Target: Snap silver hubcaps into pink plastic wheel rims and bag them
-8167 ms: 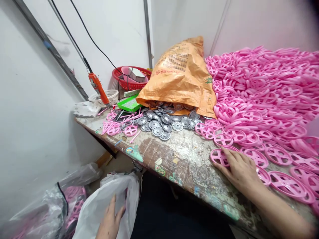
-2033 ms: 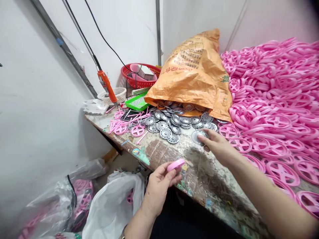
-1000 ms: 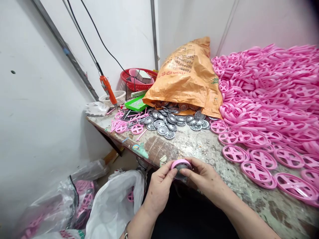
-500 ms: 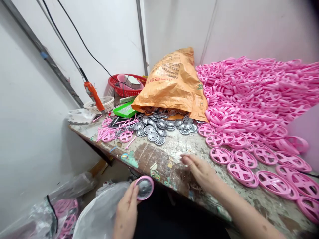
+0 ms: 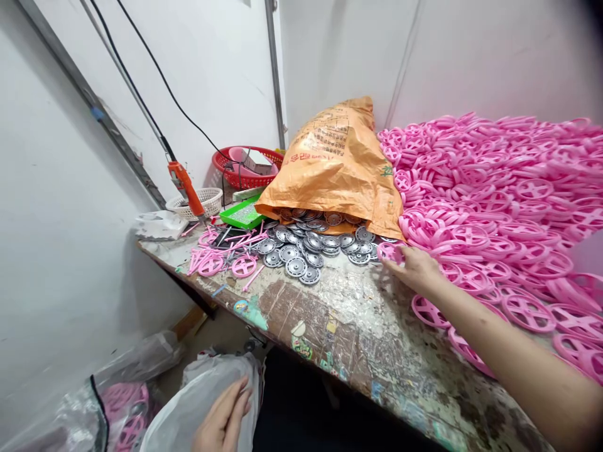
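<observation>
My right hand [image 5: 417, 270] reaches over the table to the front edge of the pink pile. Its thumb and fingers pinch the rim of a pink plastic wheel [image 5: 387, 251], partly covered by the hand. Grey hubcap-like discs [image 5: 309, 274] lie loose just left of it, spilling from the mouth of an orange woven sack [image 5: 330, 169]. Low in the view, my left hand [image 5: 223, 417] is above a white plastic bag [image 5: 181, 405]. Its fingers are stretched out close together and nothing shows in them.
Pink wheels [image 5: 509, 188] heap along the right side. At the table's [image 5: 301, 314] left end are pink rods [image 5: 200, 258], a green tray [image 5: 244, 215], a white basket [image 5: 211, 199] and a red basket [image 5: 221, 166]. An orange electric screwdriver [image 5: 186, 188] hangs there on a cord.
The pink-rimmed wheel with a grey disc is gone from my left hand, which has lowered over the bag. My right hand has moved forward and right to a pink wheel.
</observation>
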Demonstrator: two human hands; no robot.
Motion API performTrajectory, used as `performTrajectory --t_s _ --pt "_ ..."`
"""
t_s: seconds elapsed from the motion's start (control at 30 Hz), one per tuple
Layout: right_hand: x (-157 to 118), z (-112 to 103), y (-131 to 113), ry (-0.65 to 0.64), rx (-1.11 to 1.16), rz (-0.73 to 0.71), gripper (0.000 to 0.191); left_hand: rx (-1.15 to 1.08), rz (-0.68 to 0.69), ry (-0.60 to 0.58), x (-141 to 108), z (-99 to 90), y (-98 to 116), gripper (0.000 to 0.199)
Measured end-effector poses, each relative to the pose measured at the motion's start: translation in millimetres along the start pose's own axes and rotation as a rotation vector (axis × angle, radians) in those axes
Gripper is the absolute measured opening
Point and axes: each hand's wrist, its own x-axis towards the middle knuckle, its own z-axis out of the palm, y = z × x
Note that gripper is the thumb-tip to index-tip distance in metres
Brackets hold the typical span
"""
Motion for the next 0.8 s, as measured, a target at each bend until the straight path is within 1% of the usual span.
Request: performTrajectory --t_s 0.07,0.1,0.13,0.17,0.2,0.23,0.27,0.3,0.33,0.37,0.4,0.43,0.5,0.53,0.6,0.67,0.73,0.8 --pt "-30.8 -12.7 -25.6 -0.176 0.366 -0.067 0.047 -0.308 0.044 -0.082 10.4 24.0 40.8 0.037" --pt "-49.6 -17.3 -39.7 -0.289 0.538 -0.097 0.045 -0.439 0.094 -0.107 15.5 36.8 60.8 0.045" --pt "-68.9 -19.9 -53.2 -0.386 0.648 -0.115 0.043 -0.543 0.136 -0.137 20.4 49.4 79.6 0.057" --pt "-86.7 -20.1 -65.1 -0.499 0.706 -0.161 0.04 -0.619 0.153 -0.2 25.3 61.0 96.4 0.065" --pt "-101.1 -17.9 -74.3 -0.584 0.749 -0.225 0.04 -0.665 0.135 -0.284 29.9 70.9 110.5 0.065" --pt "-110.4 -13.6 -80.2 -0.65 0.765 -0.275 0.043 -0.684 0.094 -0.364 34.2 78.9 121.4 0.059" --pt "-113.2 -7.9 -82.7 -0.689 0.761 -0.313 0.047 -0.685 0.034 -0.426 37.9 84.6 129.0 0.049" --pt "-108.7 -1.3 -82.0 -0.687 0.737 -0.334 0.052 -0.677 -0.036 -0.456 41.0 88.2 133.2 0.039" --pt "-97.3 5.6 -78.7 -0.634 0.669 -0.342 0.056 -0.666 -0.102 -0.452 43.4 89.9 134.5 0.034" --pt "-79.7 12.4 -73.6 -0.54 0.565 -0.34 0.059 -0.658 -0.152 -0.421 45.0 90.0 133.5 0.032" --pt "-57.4 18.8 -67.6 -0.423 0.447 -0.333 0.059 -0.654 -0.188 -0.382 46.0 89.2 131.1 0.032" --pt "-32.2 24.4 -61.3 -0.27 0.293 -0.336 0.056 -0.649 -0.213 -0.358 46.6 87.8 128.0 0.032" --pt "19.4 33.3 -49.9 -0.105 0.155 -0.302 0.048 -0.634 -0.228 -0.341 47.3 85.4 121.9 0.032" --pt "42.8 36.6 -44.9 -0.047 0.108 -0.277 0.048 -0.63 -0.232 -0.342 47.8 84.9 119.5 0.032" --pt "80.1 41.9 -35.7 0.013 0.058 -0.215 0.057 -0.637 -0.253 -0.352 49.1 85.5 116.2 0.033" --pt "103.4 46.8 -25.6 0.035 -0.007 -0.133 0.064 -0.65 -0.283 -0.366 50.4 87.2 113.9 0.036" --pt "114.0 52.5 -13.9 0.033 -0.095 -0.058 0.064 -0.655 -0.29 -0.38 51.2 88.8 111.4 0.036" --pt "113.7 57.4 -2.1 0.033 -0.199 -0.044 0.061 -0.651 -0.283 -0.39 51.3 89.4 108.5 0.035"
